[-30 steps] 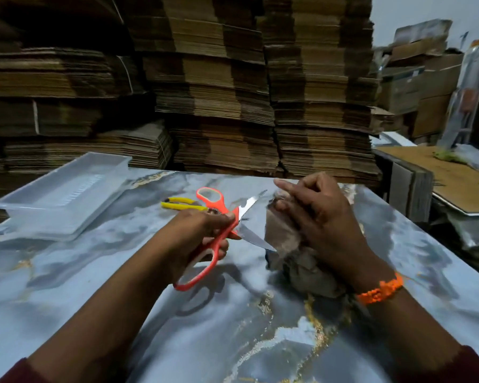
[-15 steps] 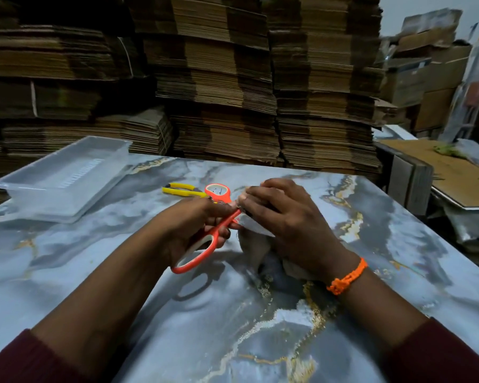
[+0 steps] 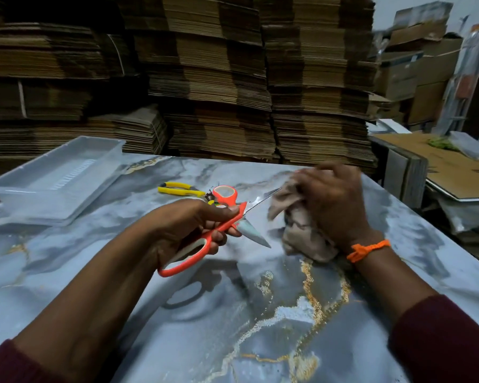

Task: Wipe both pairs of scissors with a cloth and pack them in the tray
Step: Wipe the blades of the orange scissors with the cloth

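With orange scissors (image 3: 250, 233) gripped blades-apart in left hand (image 3: 188, 228) above worktop (image 3: 233, 313), cloth (image 3: 302, 230) clutched in right hand (image 3: 332, 205) at upper blade tip, wipe pivot-to-tip along flats, never across edges; yellow scissors (image 3: 180, 188) lying near tray (image 3: 39, 205).

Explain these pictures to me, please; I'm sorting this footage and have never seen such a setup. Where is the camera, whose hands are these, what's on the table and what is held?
There is no machine here: a person works with bare hands, and one camera worn on their head looks forward and down. The left hand grips the orange scissors, blades spread, above the marbled table. The right hand holds a crumpled cloth at the tip of the upper blade. On the table lie yellow-handled scissors, beyond the orange pair, and a clear plastic tray at far left. Behind stands stacked cardboard.
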Available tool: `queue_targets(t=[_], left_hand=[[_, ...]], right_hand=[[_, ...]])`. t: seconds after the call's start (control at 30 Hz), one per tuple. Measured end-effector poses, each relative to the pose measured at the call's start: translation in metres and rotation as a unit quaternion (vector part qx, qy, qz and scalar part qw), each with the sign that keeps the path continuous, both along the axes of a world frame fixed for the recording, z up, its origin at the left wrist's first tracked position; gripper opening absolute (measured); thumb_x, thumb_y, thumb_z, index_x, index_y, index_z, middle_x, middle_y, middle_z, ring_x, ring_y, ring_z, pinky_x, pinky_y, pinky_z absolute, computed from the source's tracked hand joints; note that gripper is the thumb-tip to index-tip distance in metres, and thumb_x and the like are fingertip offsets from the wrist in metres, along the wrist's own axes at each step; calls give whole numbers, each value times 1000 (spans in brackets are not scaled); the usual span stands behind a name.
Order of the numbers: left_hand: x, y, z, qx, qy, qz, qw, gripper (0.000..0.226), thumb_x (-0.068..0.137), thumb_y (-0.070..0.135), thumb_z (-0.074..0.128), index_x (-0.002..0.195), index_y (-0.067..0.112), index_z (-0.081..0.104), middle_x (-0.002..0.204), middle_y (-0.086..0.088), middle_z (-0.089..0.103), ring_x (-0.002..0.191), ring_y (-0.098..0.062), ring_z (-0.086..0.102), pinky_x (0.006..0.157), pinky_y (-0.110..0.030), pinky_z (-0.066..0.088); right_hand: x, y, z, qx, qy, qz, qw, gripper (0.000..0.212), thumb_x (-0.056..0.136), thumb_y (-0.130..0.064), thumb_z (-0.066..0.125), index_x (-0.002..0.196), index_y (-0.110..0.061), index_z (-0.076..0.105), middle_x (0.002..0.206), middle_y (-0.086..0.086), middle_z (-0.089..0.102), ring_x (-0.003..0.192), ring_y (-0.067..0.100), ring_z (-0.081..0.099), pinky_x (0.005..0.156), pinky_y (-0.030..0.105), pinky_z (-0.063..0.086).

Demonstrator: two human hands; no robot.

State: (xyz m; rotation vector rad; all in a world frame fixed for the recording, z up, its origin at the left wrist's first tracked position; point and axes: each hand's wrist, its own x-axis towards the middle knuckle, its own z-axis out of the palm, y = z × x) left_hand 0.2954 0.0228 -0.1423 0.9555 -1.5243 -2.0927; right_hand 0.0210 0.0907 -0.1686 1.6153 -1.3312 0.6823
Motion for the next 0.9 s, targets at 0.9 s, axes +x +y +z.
queue_targets(t=[0.9], left_hand=[[-23, 1, -18, -335, 95, 209, 914, 23, 98, 20, 66, 87, 1, 74, 55, -3, 57, 41, -6, 50, 43, -15, 40]], right_hand=[[83, 17, 15, 403, -504, 236, 727, 42, 107, -23, 55, 84, 11, 66, 69, 13, 70, 62, 4, 59, 64, 19, 44]])
